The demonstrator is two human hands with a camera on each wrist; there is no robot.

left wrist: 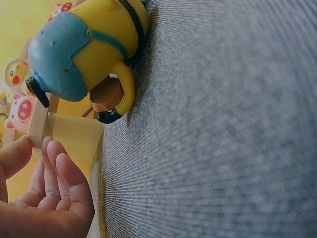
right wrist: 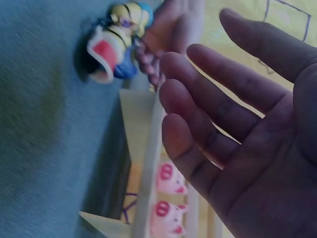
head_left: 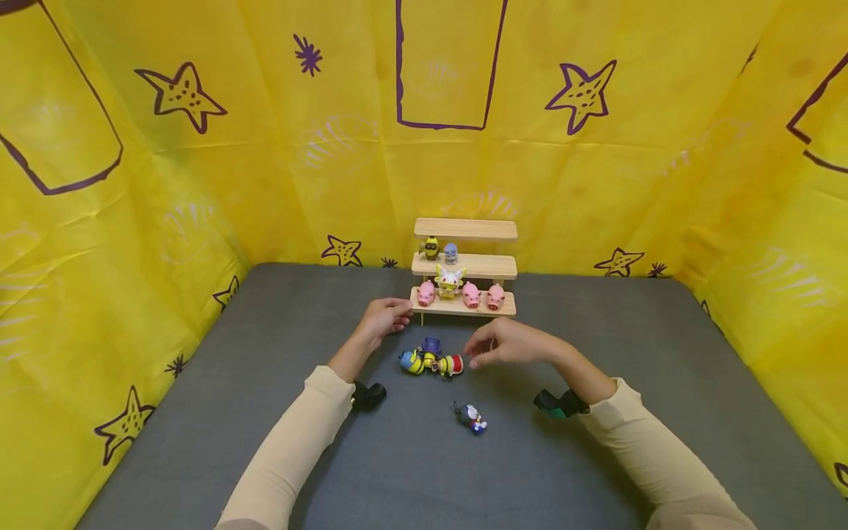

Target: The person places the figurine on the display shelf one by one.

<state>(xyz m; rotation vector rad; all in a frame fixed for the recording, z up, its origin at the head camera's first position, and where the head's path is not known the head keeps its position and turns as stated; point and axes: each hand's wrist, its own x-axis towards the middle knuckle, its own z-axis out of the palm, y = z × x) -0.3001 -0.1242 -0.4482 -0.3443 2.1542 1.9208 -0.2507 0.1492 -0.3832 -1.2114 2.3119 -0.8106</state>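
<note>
My left hand pinches the left end of the lowest step of a small wooden three-step display stand; the left wrist view shows thumb and fingertips on that edge. My right hand hovers in front of the stand with fingers loosely extended, holding nothing. Between the hands lies a cluster of toy figures: a yellow figure with a blue cap, one with a red and white outfit and a purple-blue one. In the left wrist view the blue-capped figure looms close, apart from the fingers.
Three pink pigs, one being the left pig, and a white-and-yellow figure stand on the lowest step. The middle step bears a yellow-and-dark figure and a bluish one. A grey-and-white figure lies nearer me. Yellow cloth surrounds the table.
</note>
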